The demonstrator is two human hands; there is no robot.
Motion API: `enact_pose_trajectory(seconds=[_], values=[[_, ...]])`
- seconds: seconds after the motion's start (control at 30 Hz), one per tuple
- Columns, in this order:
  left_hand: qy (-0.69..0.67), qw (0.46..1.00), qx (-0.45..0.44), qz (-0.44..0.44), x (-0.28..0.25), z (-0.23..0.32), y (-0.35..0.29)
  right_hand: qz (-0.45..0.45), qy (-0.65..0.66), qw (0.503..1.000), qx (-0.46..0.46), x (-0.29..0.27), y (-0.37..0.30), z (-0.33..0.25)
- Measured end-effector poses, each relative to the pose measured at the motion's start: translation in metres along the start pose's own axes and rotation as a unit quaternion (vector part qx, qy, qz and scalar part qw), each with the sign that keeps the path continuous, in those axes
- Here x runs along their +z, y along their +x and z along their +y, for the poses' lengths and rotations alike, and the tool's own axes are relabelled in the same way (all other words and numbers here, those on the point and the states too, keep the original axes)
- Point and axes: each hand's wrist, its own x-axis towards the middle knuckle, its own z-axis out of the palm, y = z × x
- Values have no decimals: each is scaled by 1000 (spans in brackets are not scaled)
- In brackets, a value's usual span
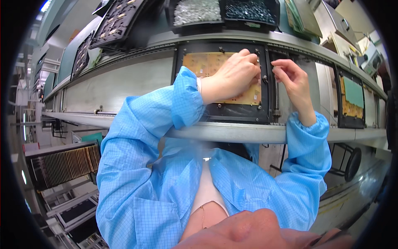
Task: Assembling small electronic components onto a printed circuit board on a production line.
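Face (244, 228) and gridded blue cloth (155, 222) are seen nearest. A flat tan board (197, 62) is overlapped by the curled left hand (234, 74); right hand (295, 79) pinched; whether anything is gripped cannot be told.

Bright, fairly even light; lamp (45, 5) glowing upper L. Soft glare on metal front rail (244, 133), hazy smudge nr its mid. Strong fisheye bend, blk rim; far-L bkgd blurry.
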Motion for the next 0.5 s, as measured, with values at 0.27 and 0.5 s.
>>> enact_pose_trajectory(seconds=[0.27, 0.5], values=[[192, 956, -86, 203, -60, -142, 32, -35, 34, 996, 76, -18, -23, -2], [240, 964, -90, 74, -55, -168, 53, -50, 47, 990, 126, -18, -36, -16]])
